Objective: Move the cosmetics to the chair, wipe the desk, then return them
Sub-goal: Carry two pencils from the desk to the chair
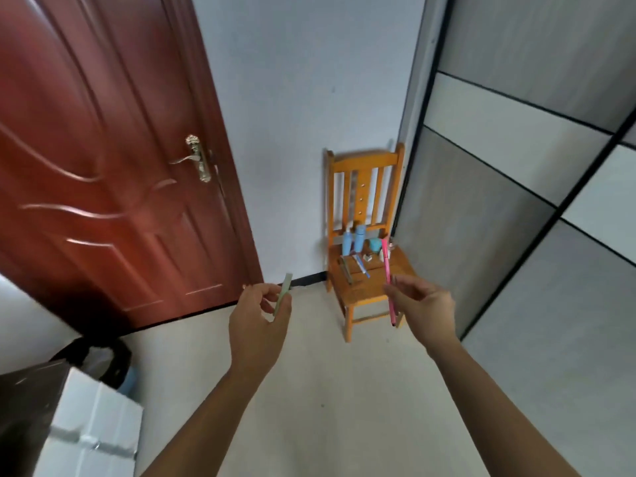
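A small orange wooden chair [364, 294] stands against the white wall ahead. On its seat are two blue bottles [353, 241], a teal jar [375, 245] and several thin pens and tubes [359, 265]. My left hand [258, 318] pinches a pale green stick [284, 294], held upright to the left of the chair. My right hand [421, 308] grips a long pink pen [388, 280], held upright in front of the chair's right side. Both hands are short of the seat, in the air above the floor.
A dark red door [113, 173] with a brass handle [196, 160] stands open at the left. A grey panelled wardrobe [533, 201] fills the right. A white desk corner [89, 432] and a black bin [99, 359] sit at the lower left. Pale floor lies between me and the chair.
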`<state>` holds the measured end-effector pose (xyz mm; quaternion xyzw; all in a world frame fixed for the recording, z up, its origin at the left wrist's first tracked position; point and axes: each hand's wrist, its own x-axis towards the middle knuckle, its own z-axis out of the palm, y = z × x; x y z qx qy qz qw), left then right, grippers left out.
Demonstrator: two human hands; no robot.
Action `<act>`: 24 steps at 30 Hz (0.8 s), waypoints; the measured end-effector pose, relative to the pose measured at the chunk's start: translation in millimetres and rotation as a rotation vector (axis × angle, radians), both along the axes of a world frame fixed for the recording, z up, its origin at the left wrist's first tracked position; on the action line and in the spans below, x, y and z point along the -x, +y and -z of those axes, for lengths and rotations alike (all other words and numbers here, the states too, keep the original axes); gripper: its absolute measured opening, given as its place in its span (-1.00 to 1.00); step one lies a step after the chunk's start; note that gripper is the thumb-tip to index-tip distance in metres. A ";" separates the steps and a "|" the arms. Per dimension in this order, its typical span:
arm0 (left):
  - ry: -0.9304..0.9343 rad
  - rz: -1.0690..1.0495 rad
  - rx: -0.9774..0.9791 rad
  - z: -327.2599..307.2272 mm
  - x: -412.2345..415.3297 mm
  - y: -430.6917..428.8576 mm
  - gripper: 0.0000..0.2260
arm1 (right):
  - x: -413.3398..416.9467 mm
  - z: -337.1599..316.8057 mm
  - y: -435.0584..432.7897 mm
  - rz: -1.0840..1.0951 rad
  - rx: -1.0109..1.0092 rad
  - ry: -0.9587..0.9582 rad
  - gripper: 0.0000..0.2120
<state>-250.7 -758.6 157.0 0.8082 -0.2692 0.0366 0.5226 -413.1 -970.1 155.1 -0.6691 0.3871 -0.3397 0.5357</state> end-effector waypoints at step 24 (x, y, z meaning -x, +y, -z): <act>0.115 0.237 -0.166 46.3 -196.5 -425.6 -0.85 | -172.4 42.7 -369.3 0.128 -0.041 0.183 -0.82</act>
